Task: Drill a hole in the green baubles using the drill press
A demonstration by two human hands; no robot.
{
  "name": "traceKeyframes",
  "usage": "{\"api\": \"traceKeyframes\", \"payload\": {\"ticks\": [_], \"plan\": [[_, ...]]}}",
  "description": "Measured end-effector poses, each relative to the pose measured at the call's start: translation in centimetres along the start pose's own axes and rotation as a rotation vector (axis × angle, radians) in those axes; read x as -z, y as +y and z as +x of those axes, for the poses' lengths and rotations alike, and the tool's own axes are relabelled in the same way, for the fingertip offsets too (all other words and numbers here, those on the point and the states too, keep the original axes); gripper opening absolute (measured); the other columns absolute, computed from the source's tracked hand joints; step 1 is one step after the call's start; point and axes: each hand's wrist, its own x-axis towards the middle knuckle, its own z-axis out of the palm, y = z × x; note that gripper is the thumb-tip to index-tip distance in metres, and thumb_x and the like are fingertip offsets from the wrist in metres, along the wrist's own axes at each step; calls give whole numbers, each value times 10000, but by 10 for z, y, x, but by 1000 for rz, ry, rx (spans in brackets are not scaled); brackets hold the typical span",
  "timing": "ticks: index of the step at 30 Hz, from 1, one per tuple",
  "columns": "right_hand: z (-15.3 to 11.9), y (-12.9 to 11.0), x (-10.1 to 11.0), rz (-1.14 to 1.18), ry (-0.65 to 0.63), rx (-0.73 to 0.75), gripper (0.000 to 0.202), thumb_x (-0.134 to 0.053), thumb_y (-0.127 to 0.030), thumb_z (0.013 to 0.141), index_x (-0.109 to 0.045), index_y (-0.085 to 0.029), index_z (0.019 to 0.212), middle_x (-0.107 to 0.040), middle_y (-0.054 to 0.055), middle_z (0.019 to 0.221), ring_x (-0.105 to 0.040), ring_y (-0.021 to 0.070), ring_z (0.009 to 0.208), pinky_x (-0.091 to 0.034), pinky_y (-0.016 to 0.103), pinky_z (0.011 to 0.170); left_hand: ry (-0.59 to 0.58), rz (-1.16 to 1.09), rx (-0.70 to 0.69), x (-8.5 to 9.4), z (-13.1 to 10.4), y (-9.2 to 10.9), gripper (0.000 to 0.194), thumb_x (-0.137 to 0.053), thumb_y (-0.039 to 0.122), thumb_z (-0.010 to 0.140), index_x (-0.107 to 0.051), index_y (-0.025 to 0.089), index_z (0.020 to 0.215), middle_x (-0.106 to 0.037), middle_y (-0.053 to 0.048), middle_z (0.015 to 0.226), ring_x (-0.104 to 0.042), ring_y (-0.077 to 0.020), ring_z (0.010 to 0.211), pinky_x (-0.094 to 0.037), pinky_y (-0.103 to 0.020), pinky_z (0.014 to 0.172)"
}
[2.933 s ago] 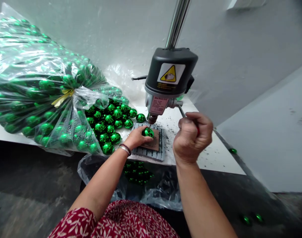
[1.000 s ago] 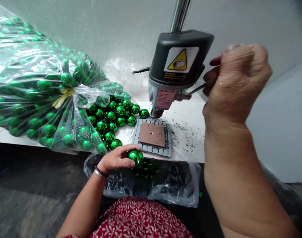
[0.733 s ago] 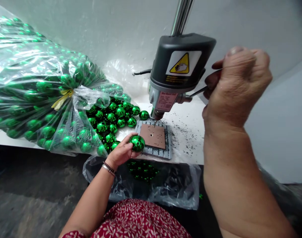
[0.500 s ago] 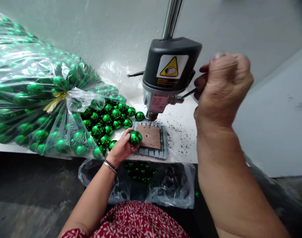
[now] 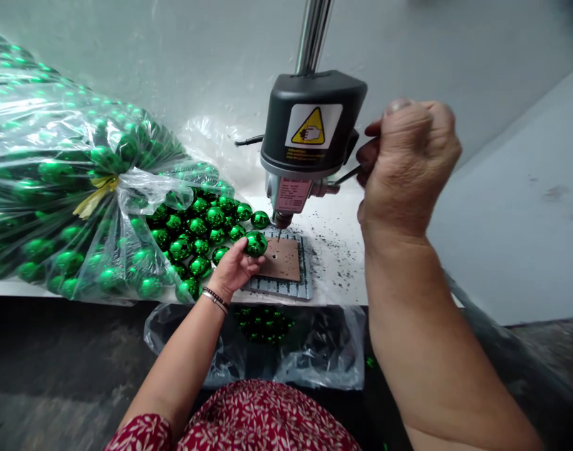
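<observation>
A red, leaf-patterned shirt [image 5: 262,413] fills the bottom edge. Beyond it, a plastic-lined bin [image 5: 321,373] below the table edge holds green balls. The right hand [image 5: 406,169], raised large in front, has its fingers curled around the end of the drill's lever [image 5: 348,175]. The left hand [image 5: 237,268] grips one shiny green ball [image 5: 256,244] between thumb and fingers.

A second ago that ball was over the bin; now it is at the left edge of the brown board [image 5: 286,266], beside the bit [image 5: 279,235] but not under it, so the board's small hole is uncovered. Whether the hand touches the board cannot be told.

Dark shavings [image 5: 333,250] litter the white table [image 5: 352,213]. The black drill [image 5: 277,131] wears a yellow hand-warning sticker [image 5: 315,125] reading "Attention"; its pink label [image 5: 292,195] seems headed "Mini Bench Drill", the smaller lines blurred. To the left, loose balls [image 5: 199,225] lie by a bulging clear bag [image 5: 65,181] of more. Behind stands a grey wall [image 5: 456,50].
</observation>
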Motion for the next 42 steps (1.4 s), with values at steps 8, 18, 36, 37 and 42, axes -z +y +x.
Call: {"api": "traceKeyframes", "payload": {"ticks": [8,18,36,37,42], "plan": [[0,-5,-1,18,38,-71,280,-414,-317,901,-355,-139,693,-341,-46,609,-306,-12,556,-316,160,584,134,408,-83,-9,5,2,602,-762,345,664,-406,242,1138,-642,8,866,-676,-137,642,-428,-170,488],[1,-7,1,51,30,-77,287,-442,-327,888,-342,-159,677,-320,-46,609,-313,7,547,-299,182,546,186,854,-184,-14,14,-5,612,-707,378,737,-524,173,1285,-564,30,693,-470,-42,472,-371,-154,439],[-3,-12,5,27,-14,-59,263,-429,-307,884,-330,-162,688,-341,-38,647,-364,0,582,-339,151,571,98,1328,-373,-14,21,-6,634,-744,216,666,-591,174,1280,-621,-78,1290,-552,-235,1198,-370,-360,1092],[-3,-12,5,24,-10,-62,264,-430,-307,884,-327,-165,687,-341,-35,649,-363,4,577,-338,157,566,76,1342,-374,-14,22,-6,642,-744,206,663,-588,175,1285,-616,-81,1300,-550,-237,1204,-369,-360,1095],[-5,-13,5,11,-3,-88,256,-437,-299,884,-331,-177,685,-363,-23,657,-360,24,550,-336,180,549,-10,1383,-352,-15,17,-5,635,-720,288,722,-556,163,1323,-603,-98,1316,-553,-240,1194,-399,-341,1064]]}}
